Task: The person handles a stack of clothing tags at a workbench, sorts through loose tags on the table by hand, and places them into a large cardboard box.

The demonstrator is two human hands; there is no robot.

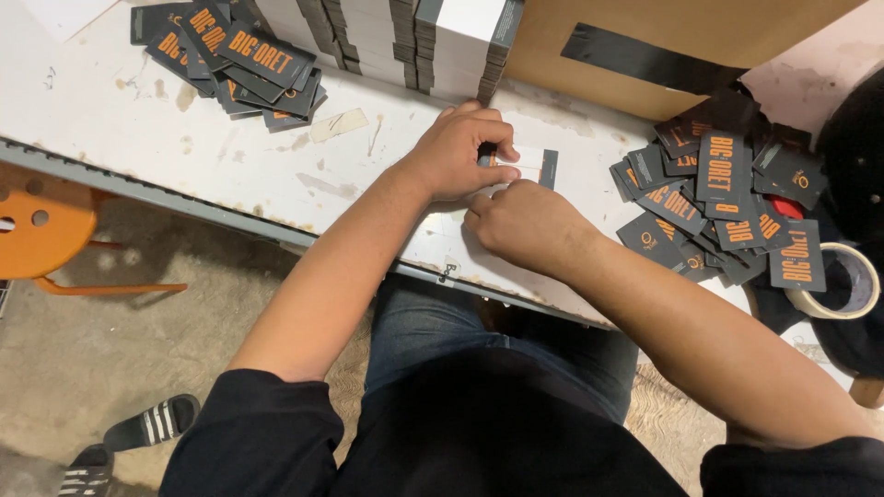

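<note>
My left hand [458, 152] and my right hand [525, 225] meet over a small flat card [539, 167], white with a dark end, lying on the worn white table [230, 161]. Left fingers pinch the card's near edge; right fingers press on it from below. A heap of dark cards with orange print [718, 207] lies just right of my right hand. Another heap of the same dark cards [235, 60] sits at the far left of the table.
Stacks of white cards with dark edges [414, 37] stand behind my hands, next to a brown cardboard box [681, 37]. A tape roll [843, 281] sits at the right edge. An orange stool [41, 230] and a striped sandal [147, 423] are on the floor.
</note>
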